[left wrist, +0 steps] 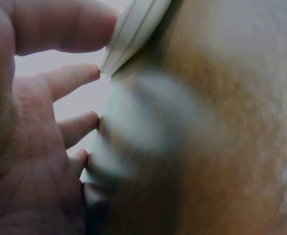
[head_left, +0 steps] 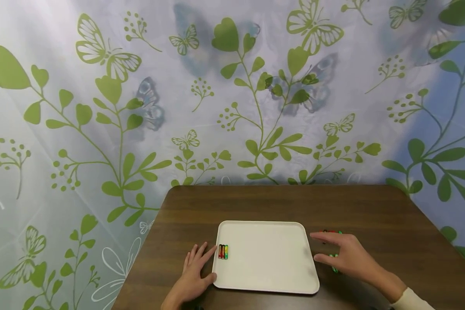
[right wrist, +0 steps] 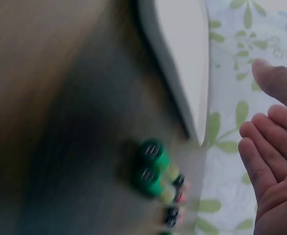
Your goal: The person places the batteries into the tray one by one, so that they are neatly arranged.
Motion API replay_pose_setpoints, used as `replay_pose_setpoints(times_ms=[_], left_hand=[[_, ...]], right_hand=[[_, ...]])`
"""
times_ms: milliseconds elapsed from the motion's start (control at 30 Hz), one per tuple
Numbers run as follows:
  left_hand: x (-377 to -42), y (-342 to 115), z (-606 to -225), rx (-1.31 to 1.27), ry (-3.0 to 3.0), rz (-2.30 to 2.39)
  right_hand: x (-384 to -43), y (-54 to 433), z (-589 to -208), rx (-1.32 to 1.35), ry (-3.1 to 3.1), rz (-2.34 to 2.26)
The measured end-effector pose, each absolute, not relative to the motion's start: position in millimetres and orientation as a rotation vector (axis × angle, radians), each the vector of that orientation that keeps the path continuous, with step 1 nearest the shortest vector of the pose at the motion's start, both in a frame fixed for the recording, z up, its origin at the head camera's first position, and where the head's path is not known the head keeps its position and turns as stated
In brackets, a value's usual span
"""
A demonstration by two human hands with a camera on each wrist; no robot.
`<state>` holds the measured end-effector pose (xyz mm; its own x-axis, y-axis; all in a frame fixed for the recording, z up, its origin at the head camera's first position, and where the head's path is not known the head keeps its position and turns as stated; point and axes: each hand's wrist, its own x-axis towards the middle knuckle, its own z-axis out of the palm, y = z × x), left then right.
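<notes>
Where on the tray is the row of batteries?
In the head view, the row of batteries lies inside the left rim of the tray, beside the left hand.

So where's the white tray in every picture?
Head: the white tray is low, right of centre, between the left hand and right hand.
Left wrist: only part of its rim, at the top near the middle.
Right wrist: part of it, upper middle, slightly right.
Shared landmark: the brown table.
</notes>
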<state>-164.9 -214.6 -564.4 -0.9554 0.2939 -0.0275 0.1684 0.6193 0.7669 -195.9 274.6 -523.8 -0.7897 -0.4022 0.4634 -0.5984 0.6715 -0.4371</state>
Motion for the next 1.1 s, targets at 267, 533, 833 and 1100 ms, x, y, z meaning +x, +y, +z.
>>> replay_pose_setpoints(times_ms=[267,533,833,1100], left_hand=[[-165,-214,-563,0.388,2.706,1.230],[-165,-214,-563,0.389,2.710,1.223],[-165,-214,-563,0.396,2.701,1.240],[-165,-215,-564,0.402,2.699,1.244]], right_hand=[[-184,307,-530,0.761,-2.586,0.724],[-180,330,-541,0.758,-2.619,0.711],[-178,337,-554,0.755,-2.694,0.692],[-175,337,-562,0.713,-2.716,0.731]])
